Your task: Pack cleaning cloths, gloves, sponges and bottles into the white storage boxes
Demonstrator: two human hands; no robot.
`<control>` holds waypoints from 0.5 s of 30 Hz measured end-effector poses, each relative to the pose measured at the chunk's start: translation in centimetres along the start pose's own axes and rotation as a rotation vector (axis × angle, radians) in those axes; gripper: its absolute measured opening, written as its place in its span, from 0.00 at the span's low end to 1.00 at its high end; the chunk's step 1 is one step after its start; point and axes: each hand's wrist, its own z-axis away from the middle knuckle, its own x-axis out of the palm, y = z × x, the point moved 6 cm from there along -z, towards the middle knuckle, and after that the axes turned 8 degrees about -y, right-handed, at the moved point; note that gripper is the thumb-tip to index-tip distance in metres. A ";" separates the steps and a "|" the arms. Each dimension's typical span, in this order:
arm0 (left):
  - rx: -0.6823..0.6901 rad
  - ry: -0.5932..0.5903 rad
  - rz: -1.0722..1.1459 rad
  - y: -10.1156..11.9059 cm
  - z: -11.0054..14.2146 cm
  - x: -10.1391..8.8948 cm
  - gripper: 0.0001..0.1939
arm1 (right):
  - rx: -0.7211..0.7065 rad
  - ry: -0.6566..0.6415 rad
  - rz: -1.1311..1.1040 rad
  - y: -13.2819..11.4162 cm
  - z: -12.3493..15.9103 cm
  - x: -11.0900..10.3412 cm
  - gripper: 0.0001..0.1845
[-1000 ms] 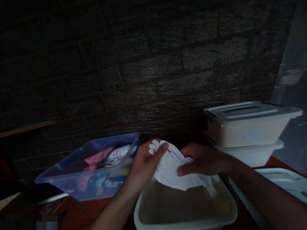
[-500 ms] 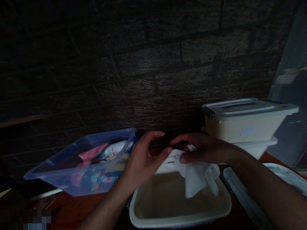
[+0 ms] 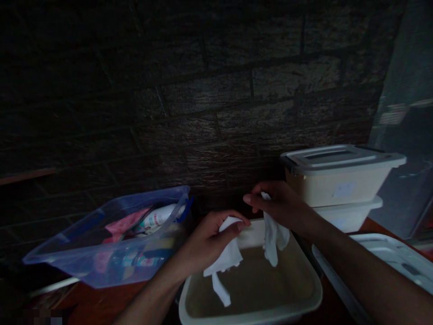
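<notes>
My left hand (image 3: 216,237) pinches a limp white cloth glove (image 3: 226,255) between thumb and fingers, over the left part of an open cream plastic bin (image 3: 250,313). One narrow, finger-like strip of it dangles down into the bin. Farther right and a little higher, my right hand (image 3: 277,203) is closed on a second white cloth glove (image 3: 270,237), whose finger-like ends hang over the bin's far right side. A gap separates the two white pieces. The bin's inside is dim, and I cannot make out anything lying in it.
Left of the bin, a clear bluish plastic tub (image 3: 111,246) holds a white bottle (image 3: 160,216), a pink cloth (image 3: 125,223) and other items. Two lidded boxes (image 3: 341,180) are stacked at the right. A loose white lid (image 3: 385,253) lies before them. A dark brick wall (image 3: 216,113) rises behind.
The white cloth was bunched between both hands, then hung mainly from my right hand while my left was open. Now the hands hold separate pieces, the left lower, the right higher.
</notes>
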 end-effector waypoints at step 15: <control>-0.212 -0.017 0.435 -1.0 0.9 0.4 0.10 | 0.068 -0.172 -0.238 0.2 0.5 0.5 0.33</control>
